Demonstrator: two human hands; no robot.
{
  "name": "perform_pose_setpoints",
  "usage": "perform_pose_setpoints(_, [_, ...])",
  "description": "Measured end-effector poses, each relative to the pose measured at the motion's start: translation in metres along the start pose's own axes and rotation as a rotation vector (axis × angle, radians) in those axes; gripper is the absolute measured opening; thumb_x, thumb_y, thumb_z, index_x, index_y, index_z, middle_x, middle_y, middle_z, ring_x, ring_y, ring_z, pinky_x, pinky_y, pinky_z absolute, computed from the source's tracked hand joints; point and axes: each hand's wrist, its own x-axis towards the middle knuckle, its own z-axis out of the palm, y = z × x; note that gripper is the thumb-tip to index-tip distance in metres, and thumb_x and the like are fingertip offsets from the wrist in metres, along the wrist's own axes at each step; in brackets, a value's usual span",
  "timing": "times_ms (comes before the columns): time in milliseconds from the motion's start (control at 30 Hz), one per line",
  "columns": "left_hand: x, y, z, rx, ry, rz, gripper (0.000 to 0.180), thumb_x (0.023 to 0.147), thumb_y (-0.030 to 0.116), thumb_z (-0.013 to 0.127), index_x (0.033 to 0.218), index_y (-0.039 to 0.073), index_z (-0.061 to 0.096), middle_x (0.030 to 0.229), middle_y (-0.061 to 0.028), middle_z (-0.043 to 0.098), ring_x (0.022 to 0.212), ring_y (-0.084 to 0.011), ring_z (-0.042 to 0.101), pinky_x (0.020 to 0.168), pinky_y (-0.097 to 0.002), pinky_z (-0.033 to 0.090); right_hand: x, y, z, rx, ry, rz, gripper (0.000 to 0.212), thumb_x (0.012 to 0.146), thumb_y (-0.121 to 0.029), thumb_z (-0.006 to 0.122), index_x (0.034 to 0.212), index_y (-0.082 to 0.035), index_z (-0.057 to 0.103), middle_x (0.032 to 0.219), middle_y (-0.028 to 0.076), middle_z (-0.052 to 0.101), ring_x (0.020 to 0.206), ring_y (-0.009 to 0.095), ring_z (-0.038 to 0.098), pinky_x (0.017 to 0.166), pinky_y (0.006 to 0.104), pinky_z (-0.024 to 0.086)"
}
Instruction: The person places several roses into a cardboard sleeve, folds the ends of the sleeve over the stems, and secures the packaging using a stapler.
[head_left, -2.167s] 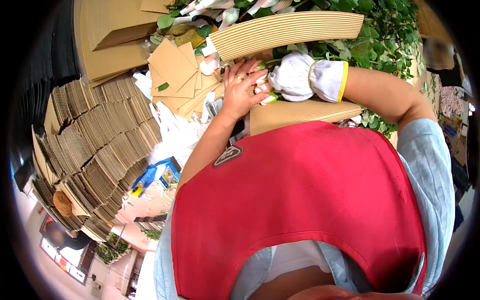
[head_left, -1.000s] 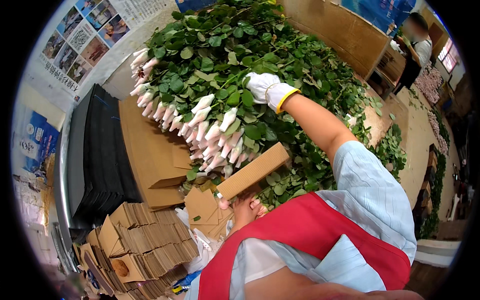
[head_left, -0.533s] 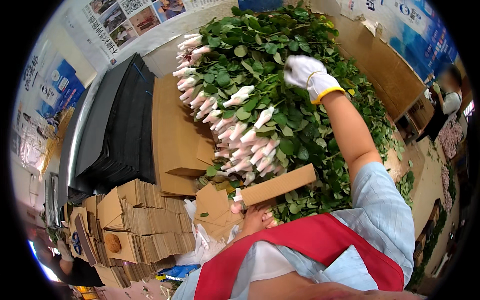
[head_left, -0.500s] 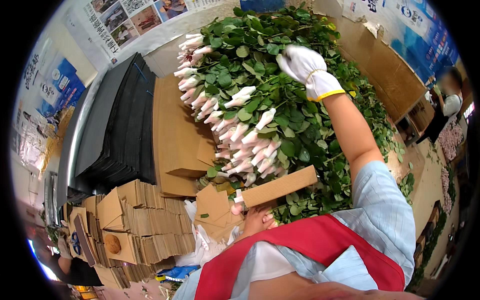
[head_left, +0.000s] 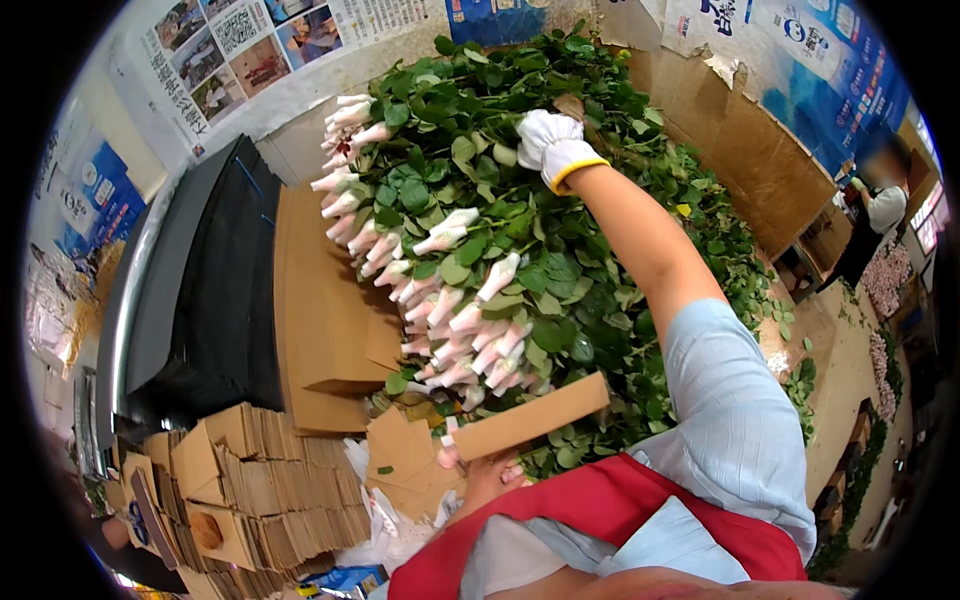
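Observation:
A big pile of roses lies ahead, their pale pink heads in white sleeves pointing left and their green leaves spreading right. My right hand, in a white knitted glove with a yellow cuff, is closed among the leaves near the far side; what its fingers hold is hidden. Close to my body, my left hand is bare and closed around something, with pink showing at its fingers. Just above it, a tan cardboard strip slants across, a pink rose head by its left end. Whether my left hand grips the strip cannot be seen.
Stacked black sheets and a brown cardboard sheet stand left of the roses. Below them are piles of cut cardboard, with blue-handled scissors alongside. A cardboard wall borders the right. Another person stands at far right.
My right hand has moved slightly left and farther into the leaves. The whole view has shifted, so the pile sits lower and more to the left. My left hand stays below the cardboard strip.

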Motion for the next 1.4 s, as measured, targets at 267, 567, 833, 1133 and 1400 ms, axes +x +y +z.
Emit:
perform_pose_setpoints(267, [0.008,0.009,-0.01,0.082,-0.051,0.059,0.046,0.074,0.026,0.074,0.116,0.009,0.065,0.12,-0.0112,0.062,0.113,-0.035,0.052,0.098,-0.0433,0.041,-0.051,0.063,-0.087,-0.336,0.55,0.019,0.023,0.075,-0.005,0.061,0.096,-0.014,0.065,0.095,0.005,0.064,0.08,0.025,0.068,0.061,0.0388,0.055])
perform_pose_setpoints(567, [0.011,0.012,-0.012,0.12,0.016,0.1,0.046,0.073,0.027,0.071,0.116,0.01,0.066,0.117,-0.0132,0.063,0.104,-0.0357,0.056,0.094,-0.0439,0.044,-0.127,0.097,-0.137,-0.228,0.595,-0.028,0.028,0.08,-0.021,0.067,0.107,-0.013,0.063,0.104,0.005,0.063,0.079,0.027,0.068,0.068,0.0372,0.057])
perform_pose_setpoints(833, [0.012,0.024,-0.018,0.101,-0.062,0.023,0.043,0.076,0.024,0.074,0.115,0.008,0.066,0.112,-0.0144,0.063,0.106,-0.0365,0.053,0.095,-0.0441,0.042,-0.213,0.1,0.018,0.031,-0.036,0.196,0.046,0.086,-0.025,0.063,0.129,-0.016,0.05,0.116,0.013,0.064,0.092,0.035,0.065,0.078,0.0454,0.054])
perform_pose_setpoints(1133, [0.006,0.005,-0.008,0.044,-0.037,0.11,0.046,0.074,0.019,0.075,0.118,0.007,0.065,0.115,-0.0156,0.063,0.11,-0.0367,0.053,0.096,-0.0448,0.041,-0.234,-0.038,0.032,0.188,0.245,-0.075,0.02,0.074,-0.014,0.06,0.094,-0.013,0.061,0.089,0.01,0.065,0.071,0.034,0.068,0.057,0.0467,0.051])
perform_pose_setpoints(1400, [0.01,0.005,-0.014,0.047,-0.09,0.006,0.05,0.075,0.019,0.075,0.121,0.005,0.063,0.12,-0.0169,0.06,0.109,-0.039,0.051,0.097,-0.0451,0.04,-0.195,-0.039,0.002,-0.167,0.743,-0.078,0.023,0.077,-0.017,0.058,0.055,-0.011,0.058,0.063,0.006,0.059,0.067,0.022,0.061,0.062,0.0342,0.049])
